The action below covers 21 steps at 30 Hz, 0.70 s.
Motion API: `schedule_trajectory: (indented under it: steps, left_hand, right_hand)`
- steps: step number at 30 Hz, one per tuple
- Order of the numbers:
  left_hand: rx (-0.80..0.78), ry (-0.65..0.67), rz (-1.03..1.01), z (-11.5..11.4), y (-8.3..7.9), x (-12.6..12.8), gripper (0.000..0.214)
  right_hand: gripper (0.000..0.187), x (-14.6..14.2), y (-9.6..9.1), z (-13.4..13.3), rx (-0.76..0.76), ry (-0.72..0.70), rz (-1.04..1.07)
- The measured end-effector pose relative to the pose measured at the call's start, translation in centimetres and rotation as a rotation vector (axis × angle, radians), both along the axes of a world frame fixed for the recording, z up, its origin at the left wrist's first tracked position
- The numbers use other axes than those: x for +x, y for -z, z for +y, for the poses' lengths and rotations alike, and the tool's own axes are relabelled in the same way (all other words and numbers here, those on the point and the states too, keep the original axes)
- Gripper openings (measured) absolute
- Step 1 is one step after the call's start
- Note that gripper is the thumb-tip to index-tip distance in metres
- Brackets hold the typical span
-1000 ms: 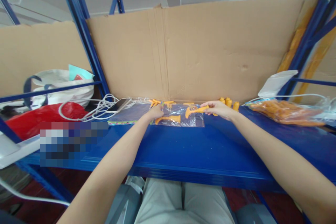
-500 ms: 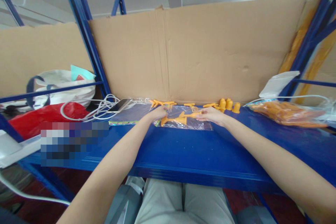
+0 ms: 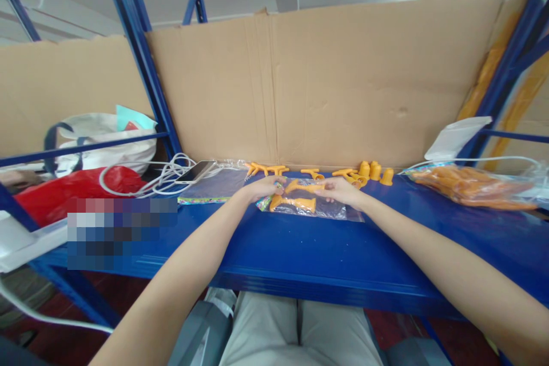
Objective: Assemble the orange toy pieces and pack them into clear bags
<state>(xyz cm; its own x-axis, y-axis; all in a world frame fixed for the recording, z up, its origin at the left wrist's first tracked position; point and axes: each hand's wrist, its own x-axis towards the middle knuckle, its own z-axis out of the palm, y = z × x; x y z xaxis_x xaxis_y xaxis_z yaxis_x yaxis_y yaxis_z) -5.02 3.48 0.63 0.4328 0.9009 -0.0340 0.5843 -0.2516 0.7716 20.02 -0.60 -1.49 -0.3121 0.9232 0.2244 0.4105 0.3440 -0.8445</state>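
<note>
A clear plastic bag (image 3: 337, 211) with a colourful strip at its left end lies on the blue shelf. One orange plastic piece (image 3: 295, 204) with a branched end shows within its outline. My left hand (image 3: 265, 187) pinches the bag at that colourful end. Between the fingers of my right hand (image 3: 340, 190) is a second orange plastic piece (image 3: 303, 186), its forked end pointing left toward my left hand. Whether this second piece is inside the bag or above it, I cannot tell. My right fingertips are partly hidden.
Several loose orange pieces (image 3: 311, 172) and orange cups (image 3: 374, 170) line the cardboard back wall (image 3: 343, 86). A filled bag of orange parts (image 3: 467, 186) lies at right. Flat bags (image 3: 210, 186), a phone (image 3: 195, 172), white cable (image 3: 158, 180) and red bag (image 3: 81, 186) are at left.
My left hand and the bag have shifted a little to the right. The orange piece in my right hand has moved left, closer to the colourful end of the bag.
</note>
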Motion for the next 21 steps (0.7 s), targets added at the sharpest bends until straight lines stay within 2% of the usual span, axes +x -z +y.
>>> schedule_trajectory:
  steps: [8,12,18,21]
  left_hand:
    - [0.026,-0.091,-0.064,-0.5,0.3,1.1,0.035]
    - [0.017,-0.092,-0.072,-0.4,0.6,1.3,0.033]
    - [-0.013,-0.109,-0.104,-0.4,0.8,1.2,0.037]
    - [-0.015,-0.125,-0.118,-0.4,0.8,1.2,0.034]
  right_hand:
    - [0.038,-0.6,0.7,0.2,0.03,0.055,0.109]
    - [0.032,-0.7,1.1,0.7,0.0,0.121,0.154]
    - [0.025,0.1,1.1,0.7,-0.121,0.032,0.286]
    - [0.023,0.2,1.2,0.8,-0.152,0.05,0.335]
